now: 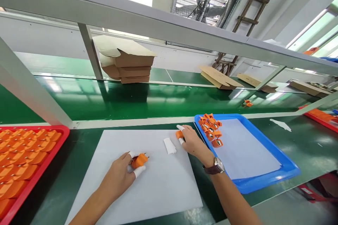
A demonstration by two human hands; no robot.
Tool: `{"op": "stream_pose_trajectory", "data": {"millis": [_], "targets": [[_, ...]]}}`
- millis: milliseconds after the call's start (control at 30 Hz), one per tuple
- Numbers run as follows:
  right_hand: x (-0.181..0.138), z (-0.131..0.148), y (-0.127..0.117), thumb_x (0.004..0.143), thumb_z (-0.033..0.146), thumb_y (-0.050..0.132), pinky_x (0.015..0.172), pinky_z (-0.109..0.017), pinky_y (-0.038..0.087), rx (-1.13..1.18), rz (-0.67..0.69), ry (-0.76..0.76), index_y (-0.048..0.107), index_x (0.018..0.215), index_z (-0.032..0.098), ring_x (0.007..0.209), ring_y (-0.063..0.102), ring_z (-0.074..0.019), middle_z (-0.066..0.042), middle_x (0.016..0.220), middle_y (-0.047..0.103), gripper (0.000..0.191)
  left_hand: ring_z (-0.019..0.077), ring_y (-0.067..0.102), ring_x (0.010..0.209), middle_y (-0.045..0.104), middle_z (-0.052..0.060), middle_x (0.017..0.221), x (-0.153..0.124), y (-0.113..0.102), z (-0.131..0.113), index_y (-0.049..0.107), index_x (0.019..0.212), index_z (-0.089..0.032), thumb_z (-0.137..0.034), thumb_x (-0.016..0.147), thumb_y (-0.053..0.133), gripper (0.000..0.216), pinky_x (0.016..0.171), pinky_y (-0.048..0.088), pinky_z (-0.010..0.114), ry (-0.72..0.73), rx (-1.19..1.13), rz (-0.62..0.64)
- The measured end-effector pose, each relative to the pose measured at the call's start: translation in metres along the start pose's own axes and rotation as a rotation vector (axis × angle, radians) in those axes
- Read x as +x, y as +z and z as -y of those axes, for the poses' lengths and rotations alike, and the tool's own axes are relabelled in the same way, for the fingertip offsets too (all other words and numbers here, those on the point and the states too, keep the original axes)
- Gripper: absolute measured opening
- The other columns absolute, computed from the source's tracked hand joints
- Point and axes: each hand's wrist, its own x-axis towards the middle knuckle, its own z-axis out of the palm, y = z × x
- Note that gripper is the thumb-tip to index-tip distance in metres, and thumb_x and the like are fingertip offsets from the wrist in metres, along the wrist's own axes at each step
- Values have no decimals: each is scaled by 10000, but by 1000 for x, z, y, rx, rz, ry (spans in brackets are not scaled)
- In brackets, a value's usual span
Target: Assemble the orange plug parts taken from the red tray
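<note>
My left hand, with white covers on thumb and fingertip, grips an orange plug just over the white sheet. Thin metal pins stick out of the plug to the right. At the sheet's far right corner, my right hand pinches a small orange piece between covered fingertips; the hand hides part of it. Between the hands lies a small folded white paper. Beside my right hand, a blue tray holds a cluster of orange housings at its left side.
A red tray full of orange parts stands at the left. Behind the bench runs a green conveyor belt with a stray orange piece. Stacked cardboard boxes sit beyond it. A white shelf beam crosses above.
</note>
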Motion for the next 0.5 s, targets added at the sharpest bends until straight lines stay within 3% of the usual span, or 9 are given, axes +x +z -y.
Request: {"op": "stream_pose_trajectory", "data": {"millis": [100,200,367,500], "targets": [[2,-11,3,794,-14,445,1017,-423,455,-23,45,13,566,1254,106,1198,530,-264,-149,1190,617,491,224,727,821,732,29,982,-1,-1,1,639,1160,-274,-353,856,680,317,653,632,322,23,-50,-40],[5,-2,1,834,44,473,899,-354,492,-58,81,8,563,1256,125,993,599,-216,-117,1136,605,439,219,731,847,735,33,1034,-2,-2,2,632,1194,-282,-315,846,696,355,659,639,314,41,-102,-46],[12,17,-5,726,-14,501,720,-315,436,-144,154,-17,614,830,176,831,570,-215,-79,916,610,245,200,717,854,724,35,1052,-4,-2,2,628,1181,-265,-290,863,680,323,728,641,334,95,-106,-76],[19,24,-6,681,-40,516,704,-338,417,-184,202,-22,577,741,180,789,574,-243,-83,786,618,236,192,687,969,664,59,1177,-6,0,5,587,1216,-255,-275,882,665,343,824,629,363,158,-176,-108]]}}
